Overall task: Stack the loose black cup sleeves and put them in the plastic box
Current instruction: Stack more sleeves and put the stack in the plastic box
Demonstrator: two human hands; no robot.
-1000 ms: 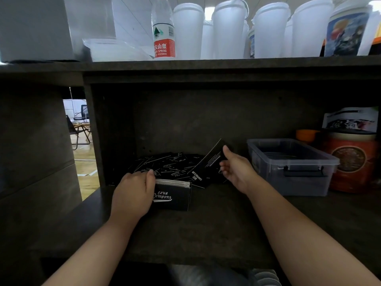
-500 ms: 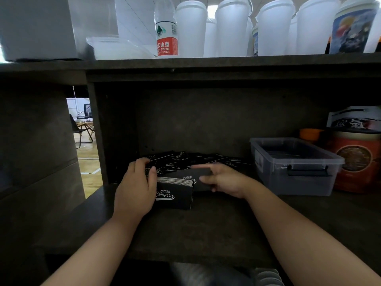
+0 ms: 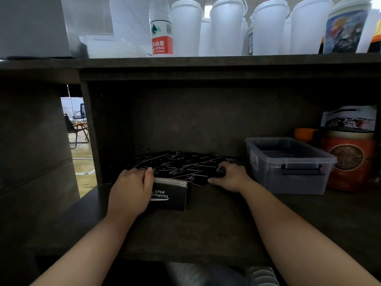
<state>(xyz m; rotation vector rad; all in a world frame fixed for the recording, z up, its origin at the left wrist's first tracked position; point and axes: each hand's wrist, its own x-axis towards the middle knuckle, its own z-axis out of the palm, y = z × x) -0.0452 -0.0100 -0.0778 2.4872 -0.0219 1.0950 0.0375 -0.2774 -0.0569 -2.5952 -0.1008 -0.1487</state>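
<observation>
Here your left hand (image 3: pixel 132 190) grips the upright stack (image 3: pixel 171 194) to steady it, while your right hand (image 3: pixel 231 176) curls onto the loose sleeves (image 3: pixel 181 164) behind, picking another; the box (image 3: pixel 288 164) waits right.

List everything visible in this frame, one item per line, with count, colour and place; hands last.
Stack of sleeves: one, black with white lettering, front of lower shelf.
Loose sleeves: many, black, pile behind the stack.
Plastic box: one, clear grey, right of the pile.
Canister: one, orange-red, right of the box.
Water bottle: one, clear with red label, upper shelf.
Cups: several, white, upper shelf.
Left hand: holds the stack.
Right hand: on the loose sleeves, fingers curled.
</observation>
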